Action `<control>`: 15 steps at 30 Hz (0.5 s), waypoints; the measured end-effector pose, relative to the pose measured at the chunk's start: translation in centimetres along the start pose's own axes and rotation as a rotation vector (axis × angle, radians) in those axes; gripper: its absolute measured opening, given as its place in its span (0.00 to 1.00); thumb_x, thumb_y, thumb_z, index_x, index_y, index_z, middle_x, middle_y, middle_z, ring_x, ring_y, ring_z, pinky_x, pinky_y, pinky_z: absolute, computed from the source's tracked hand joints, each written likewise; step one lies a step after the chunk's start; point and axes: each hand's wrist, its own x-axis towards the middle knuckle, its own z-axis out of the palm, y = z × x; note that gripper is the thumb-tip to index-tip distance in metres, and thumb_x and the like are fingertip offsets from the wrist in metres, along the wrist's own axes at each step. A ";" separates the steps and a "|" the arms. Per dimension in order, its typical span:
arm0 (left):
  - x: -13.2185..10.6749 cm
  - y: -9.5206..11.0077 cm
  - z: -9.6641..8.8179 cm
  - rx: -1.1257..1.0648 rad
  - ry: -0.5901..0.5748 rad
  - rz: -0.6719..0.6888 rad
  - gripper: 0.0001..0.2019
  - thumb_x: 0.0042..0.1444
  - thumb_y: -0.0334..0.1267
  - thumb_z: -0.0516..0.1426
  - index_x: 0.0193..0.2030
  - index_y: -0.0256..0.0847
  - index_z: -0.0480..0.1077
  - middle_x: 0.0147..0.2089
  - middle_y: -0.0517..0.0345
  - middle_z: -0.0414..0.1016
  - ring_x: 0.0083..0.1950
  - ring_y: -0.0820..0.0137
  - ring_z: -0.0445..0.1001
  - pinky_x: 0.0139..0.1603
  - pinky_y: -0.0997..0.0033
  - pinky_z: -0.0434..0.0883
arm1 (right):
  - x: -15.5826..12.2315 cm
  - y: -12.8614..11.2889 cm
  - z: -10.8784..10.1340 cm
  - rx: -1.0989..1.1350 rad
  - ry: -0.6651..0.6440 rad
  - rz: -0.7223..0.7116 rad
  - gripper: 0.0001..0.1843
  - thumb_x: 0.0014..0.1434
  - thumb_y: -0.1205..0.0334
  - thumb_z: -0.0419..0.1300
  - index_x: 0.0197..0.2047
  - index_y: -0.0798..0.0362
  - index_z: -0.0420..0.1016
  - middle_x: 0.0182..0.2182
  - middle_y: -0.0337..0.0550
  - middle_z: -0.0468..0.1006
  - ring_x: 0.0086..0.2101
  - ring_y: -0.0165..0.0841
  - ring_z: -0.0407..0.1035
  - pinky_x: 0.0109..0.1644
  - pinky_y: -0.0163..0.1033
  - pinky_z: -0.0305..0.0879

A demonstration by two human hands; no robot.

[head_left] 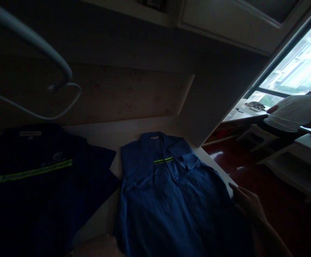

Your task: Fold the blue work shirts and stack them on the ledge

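A blue work shirt (166, 200) lies spread with its collar toward the back wall and a yellow-green reflective stripe across its chest. My right hand (247, 201) is at the shirt's right edge, fingers stretched forward; its lower part is in deep shade. Low in the view, my left hand (99, 247) is beside the shirt's left edge, blurred and cut off by the frame, its fingers not distinguishable. To the left lies a darker navy work shirt (37, 192) with a similar stripe.
Both shirts lie on a pale tabletop (99, 214) beneath a cabinet (219, 25). A pale curved tube (34, 35) hangs at upper left. At right, a person in a white top (294, 112) bends over a desk by the window (300, 60), above a dark red floor (241, 171).
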 end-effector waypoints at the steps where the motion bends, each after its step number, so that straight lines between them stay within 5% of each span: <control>1: 0.8 0.6 0.1 0.045 0.031 -0.007 0.16 0.54 0.58 0.53 0.29 0.52 0.75 0.29 0.62 0.78 0.33 0.67 0.76 0.35 0.66 0.69 | 0.1 0.1 -0.1 -0.033 0.024 0.059 0.28 0.56 0.35 0.48 0.29 0.48 0.77 0.24 0.48 0.78 0.28 0.44 0.73 0.32 0.48 0.69; 3: 3.4 1.5 -0.1 0.169 0.234 -0.005 0.18 0.59 0.55 0.48 0.36 0.51 0.75 0.33 0.61 0.79 0.36 0.67 0.77 0.39 0.67 0.68 | 0.9 -1.4 0.9 -0.067 0.066 0.046 0.28 0.57 0.35 0.49 0.38 0.49 0.77 0.34 0.50 0.81 0.36 0.45 0.75 0.40 0.48 0.70; 6: 8.4 1.5 0.2 0.381 0.642 0.052 0.26 0.57 0.55 0.52 0.56 0.42 0.68 0.57 0.48 0.73 0.58 0.60 0.69 0.59 0.61 0.63 | 2.5 -6.4 5.0 -0.080 0.012 -0.274 0.31 0.58 0.39 0.52 0.57 0.51 0.68 0.54 0.52 0.73 0.51 0.43 0.69 0.53 0.47 0.65; 8: 11.2 0.9 1.2 0.448 0.696 0.051 0.34 0.49 0.54 0.59 0.60 0.37 0.65 0.64 0.40 0.65 0.65 0.50 0.61 0.64 0.49 0.56 | 3.1 -9.8 8.3 -0.216 -0.090 -0.445 0.32 0.58 0.43 0.56 0.62 0.50 0.64 0.62 0.51 0.65 0.59 0.44 0.60 0.62 0.50 0.56; 10: 12.8 0.0 2.6 0.447 0.708 0.052 0.28 0.51 0.48 0.59 0.57 0.39 0.69 0.65 0.40 0.64 0.67 0.47 0.57 0.67 0.42 0.50 | 3.2 -11.9 10.9 -0.312 -0.206 -0.484 0.27 0.59 0.48 0.56 0.60 0.47 0.67 0.62 0.48 0.64 0.61 0.44 0.57 0.64 0.53 0.51; 12: 12.9 -0.8 3.7 0.403 0.745 0.066 0.17 0.58 0.40 0.51 0.52 0.43 0.73 0.61 0.46 0.69 0.66 0.53 0.60 0.68 0.46 0.48 | 3.1 -12.4 12.1 -0.333 -0.245 -0.463 0.20 0.62 0.54 0.54 0.56 0.46 0.71 0.59 0.45 0.70 0.58 0.41 0.62 0.62 0.49 0.55; 15: 11.3 -2.3 3.8 0.257 0.837 0.031 0.18 0.61 0.37 0.45 0.47 0.44 0.74 0.53 0.50 0.76 0.58 0.61 0.70 0.63 0.58 0.61 | 3.5 -11.1 11.2 -0.306 -0.149 -0.354 0.20 0.65 0.58 0.46 0.55 0.50 0.71 0.49 0.50 0.77 0.48 0.39 0.72 0.50 0.42 0.66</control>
